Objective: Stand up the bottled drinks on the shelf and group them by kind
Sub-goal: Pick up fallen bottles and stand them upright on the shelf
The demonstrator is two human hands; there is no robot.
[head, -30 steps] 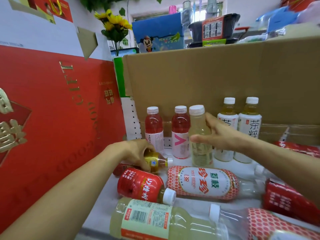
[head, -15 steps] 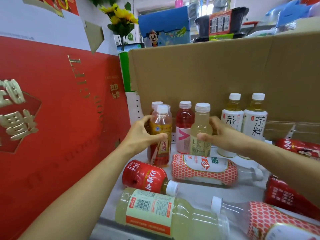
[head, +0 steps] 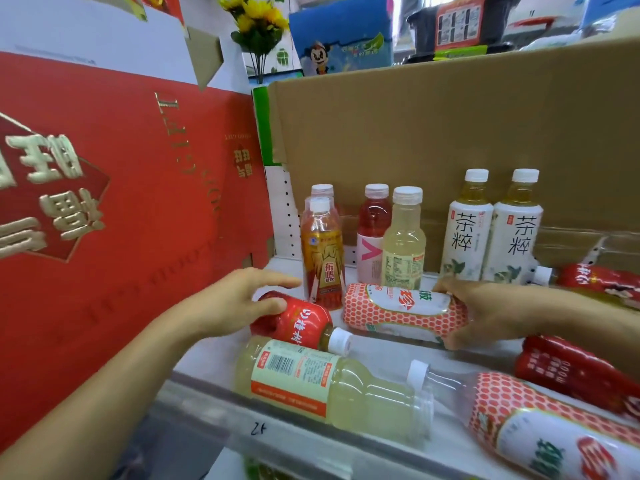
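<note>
My left hand lies with spread fingers on the base of a lying red-labelled bottle, thumb touching it. My right hand grips a lying bottle with an orange honeycomb label at its neck end. Behind them stand an amber energy drink, a pink drink with another hidden behind the amber one, a pale yellow drink and two white-labelled tea bottles.
More bottles lie flat: a big pale yellow one along the shelf's front edge, a second honeycomb one, and red ones at right. A red gift box walls the left, cardboard the back.
My left hand let go of the amber drink, now standing, and dropped onto the red-labelled bottle. My right hand left the pale yellow drink and took hold of the honeycomb-labelled bottle.
</note>
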